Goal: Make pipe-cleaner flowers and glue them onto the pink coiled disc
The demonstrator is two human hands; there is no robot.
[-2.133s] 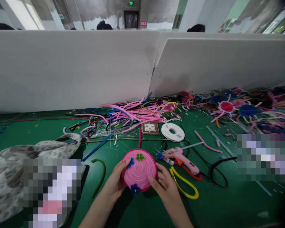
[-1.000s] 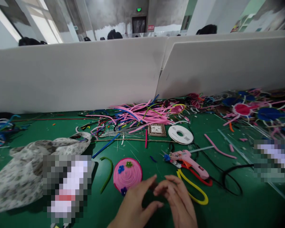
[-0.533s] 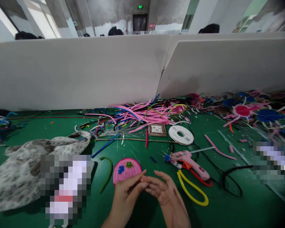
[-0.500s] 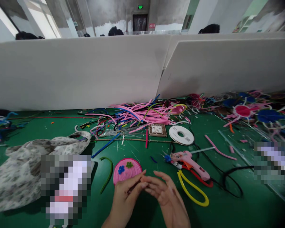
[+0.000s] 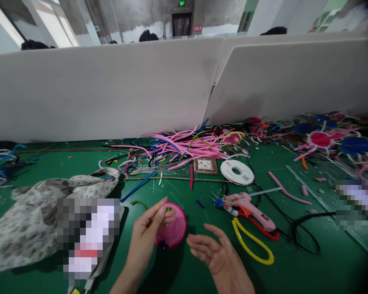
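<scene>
Drawn apart since the earlier frame, towards the near edge of the green bench (image 5: 79,161), the right hand (image 5: 213,254) hangs loosely spread while the left hand (image 5: 145,226), pinched perhaps on something tiny, overlaps the pink coiled disc (image 5: 178,226) with its dark blue flower (image 5: 163,246).

Bench (image 5: 61,165): green, smooth, faintly glossy. Pink disc (image 5: 179,224): coiled, ridged, soft-looking pile. Pink stems (image 5: 187,146): fuzzy, matt. Bag (image 5: 27,228): printed cloth, matt, creased. Glue gun (image 5: 260,212): smooth plastic. Spool (image 5: 228,169): white, smooth. Partition (image 5: 110,90): matt, smooth. Small frame (image 5: 196,167): rough-looking, possibly wood; detail too small to confirm.
</scene>
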